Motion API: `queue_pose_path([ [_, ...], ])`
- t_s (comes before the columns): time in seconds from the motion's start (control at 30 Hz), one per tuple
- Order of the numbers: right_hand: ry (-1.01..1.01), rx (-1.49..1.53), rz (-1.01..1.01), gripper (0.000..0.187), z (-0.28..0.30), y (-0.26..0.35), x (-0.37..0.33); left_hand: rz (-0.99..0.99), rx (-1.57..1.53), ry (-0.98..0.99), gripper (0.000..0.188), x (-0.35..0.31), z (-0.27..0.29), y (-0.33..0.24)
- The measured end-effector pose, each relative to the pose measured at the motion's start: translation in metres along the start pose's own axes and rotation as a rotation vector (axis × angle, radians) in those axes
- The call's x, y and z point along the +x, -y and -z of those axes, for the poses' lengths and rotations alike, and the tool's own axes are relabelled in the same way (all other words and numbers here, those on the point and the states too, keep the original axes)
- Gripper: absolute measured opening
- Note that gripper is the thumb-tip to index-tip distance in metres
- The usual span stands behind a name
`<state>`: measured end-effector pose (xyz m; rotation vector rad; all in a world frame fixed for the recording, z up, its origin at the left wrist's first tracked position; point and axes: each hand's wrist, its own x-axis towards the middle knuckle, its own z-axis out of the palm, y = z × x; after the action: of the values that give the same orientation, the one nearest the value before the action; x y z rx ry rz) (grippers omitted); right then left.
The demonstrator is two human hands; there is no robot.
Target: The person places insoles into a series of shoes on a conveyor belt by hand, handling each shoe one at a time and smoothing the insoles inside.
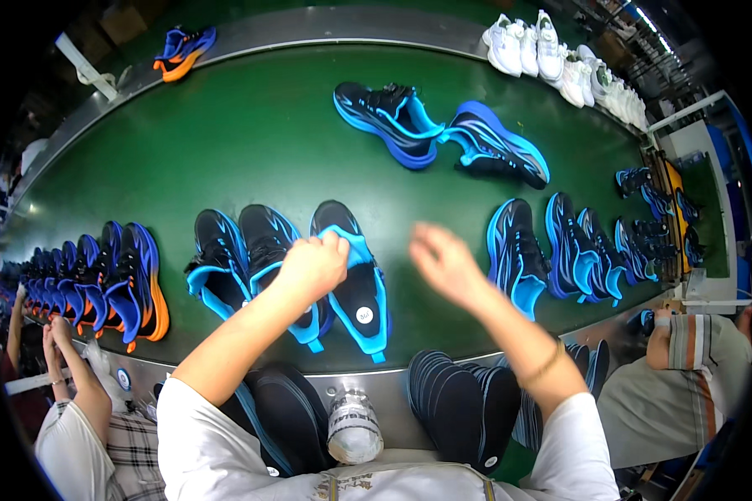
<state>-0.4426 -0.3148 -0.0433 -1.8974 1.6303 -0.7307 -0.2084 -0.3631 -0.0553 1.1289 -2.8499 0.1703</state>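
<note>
My left hand (317, 265) is closed on the light-blue-lined tongue of a black and blue sneaker (364, 292), which lies on the green surface with its heel toward me. A pale insole with a round white sticker shows inside it. Two similar sneakers (263, 230) stand just to the left, partly behind my left forearm. My right hand (447, 260) hovers over the green surface, right of the held sneaker. Its fingers are loosely bent and apart, with nothing visible in them. A row of black and blue sneakers (514, 246) begins right of that hand.
Two sneakers (393, 125) lie farther back on the green conveyor (251, 125). Orange-soled sneakers (134, 284) line the left, white shoes (547, 50) the far ledge. Near my body are stacked black insoles (464, 401) and a plastic-wrapped roll (353, 430). Other people work at both sides.
</note>
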Motion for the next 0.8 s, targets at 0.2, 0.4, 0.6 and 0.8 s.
queue_pose_path([
  [0.2, -0.157, -0.764, -0.293, 0.059, 0.023, -0.053, 0.122, -0.068, 0.032, 0.096, 0.016, 0.005, 0.000, -0.012],
  [0.4, 0.005, -0.505, -0.033, 0.017, 0.033, -0.039, 0.118, 0.055, -0.357, 0.052, 0.017, 0.005, 0.007, 0.003],
  [0.6, 0.275, -0.103, 0.123, 0.022, 0.038, 0.003, -0.047, 0.377, -0.978, 0.081, 0.018, -0.003, 0.037, 0.011],
  [0.8, 0.196, 0.063, -0.312, 0.039, 0.079, -0.028, -0.047, 0.413, -1.962, -0.225, 0.020, -0.010, 0.078, -0.007],
])
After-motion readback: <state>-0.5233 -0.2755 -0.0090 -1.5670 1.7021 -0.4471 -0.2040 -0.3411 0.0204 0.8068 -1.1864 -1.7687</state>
